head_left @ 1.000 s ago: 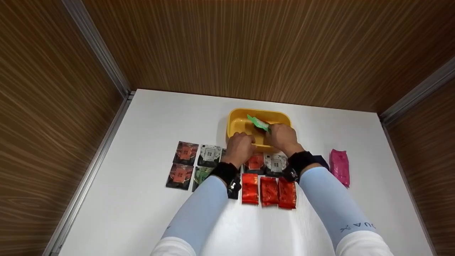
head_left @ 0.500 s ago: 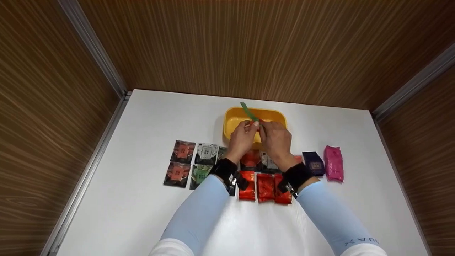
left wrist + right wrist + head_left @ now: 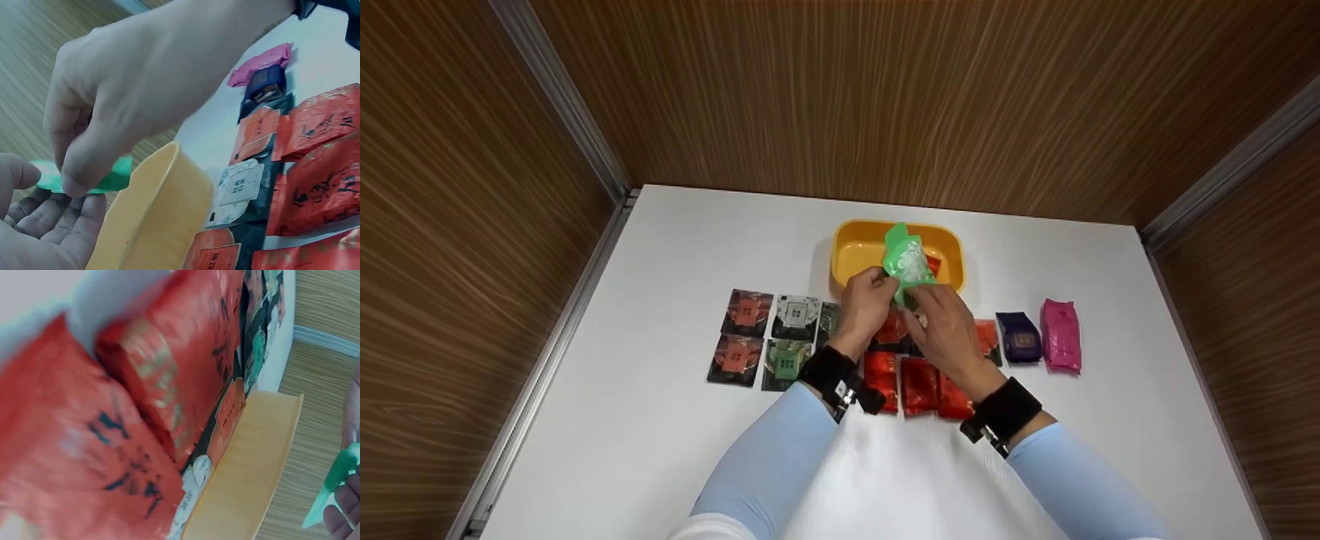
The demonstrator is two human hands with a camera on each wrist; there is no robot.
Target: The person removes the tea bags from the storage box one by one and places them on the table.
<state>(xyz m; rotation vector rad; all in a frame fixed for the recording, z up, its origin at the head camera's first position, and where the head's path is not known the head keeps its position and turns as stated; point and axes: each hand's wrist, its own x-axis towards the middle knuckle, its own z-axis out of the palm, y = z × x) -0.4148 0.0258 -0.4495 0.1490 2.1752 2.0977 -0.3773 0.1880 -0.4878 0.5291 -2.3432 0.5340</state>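
Note:
In the head view, a small green packet (image 3: 911,262) with white lettering is held over the yellow plastic basin (image 3: 846,259). My left hand (image 3: 866,307) pinches its lower left edge. The right hand (image 3: 949,322) has fingers at the lower right edge. From the left wrist view, the right hand's (image 3: 107,107) thumb and fingers pinch the green packet (image 3: 115,175) from above, while the left hand's (image 3: 39,236) fingers lie beneath it. A bit of red wrapper (image 3: 934,265) shows inside the basin, partly hidden by the green packet.
Flat dark sachets with red, white and green labels (image 3: 736,358) lie in rows before the basin. Several red foil packets (image 3: 919,386) lie nearer me, partly under my wrists. A dark blue packet (image 3: 1020,337) and a pink packet (image 3: 1061,336) stand at right. A wooden panel (image 3: 840,97) rises behind.
The green packet has turned from nearly edge-on to face up between both hands. Something red at the fingertips half a second ago is no longer there; red wrapper now shows in the basin.

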